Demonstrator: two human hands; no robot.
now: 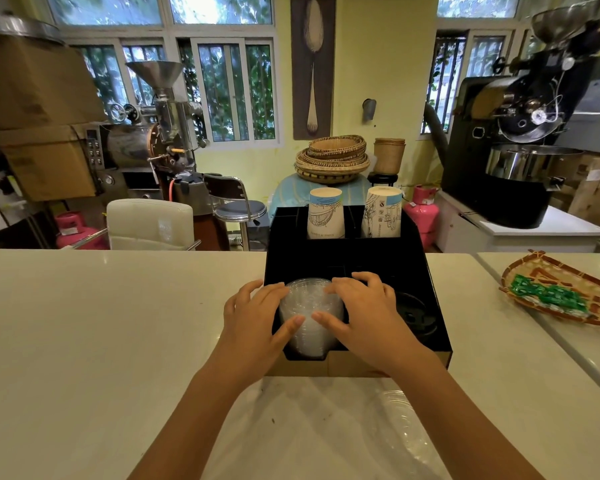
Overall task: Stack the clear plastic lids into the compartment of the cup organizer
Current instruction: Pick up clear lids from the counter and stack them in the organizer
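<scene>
- Both hands are on 1 stack of clear lids (309, 306), which sits in the front-left compartment of the black organizer (426, 271) on the white counter (84, 323).
- Left hand (253, 313) curls around the stack's left side, fingers at the back, thumb across the front; right hand (364, 306) mirrors it on the right. Both are partly closed, cupping the stack — how firm the hold is cannot be told.
- Judgement: the stack is nearly seated. To finish well, press evenly on both sides so the lids stay nested and level, then release the thumbs first.
- The compartment walls lie just outside each palm; the fit looks close. Fingers should lift straight up, not slide sideways.
- Just right of the right hand, the next compartment holds dark lids (413, 313); keep clear of them.
- Beyond the fingertips, 2 paper cups (326, 213) stand upside down at the organizer's back, well apart from the grip.
- Below the wrists lies a clear plastic sleeve (395, 427) with what looks like more lids; open counter to the left gives room to withdraw.
</scene>
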